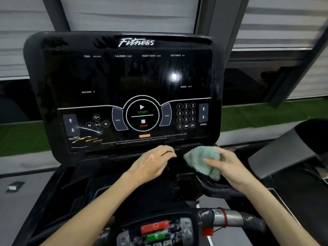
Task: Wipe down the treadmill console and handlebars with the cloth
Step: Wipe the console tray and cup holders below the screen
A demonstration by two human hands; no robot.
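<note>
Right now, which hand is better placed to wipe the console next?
Right. The right hand grips the green cloth just below the bottom edge of the console. The left hand is open beside it and holds nothing.

Head-worn camera looks forward and down, close onto the console (124, 77).
</note>
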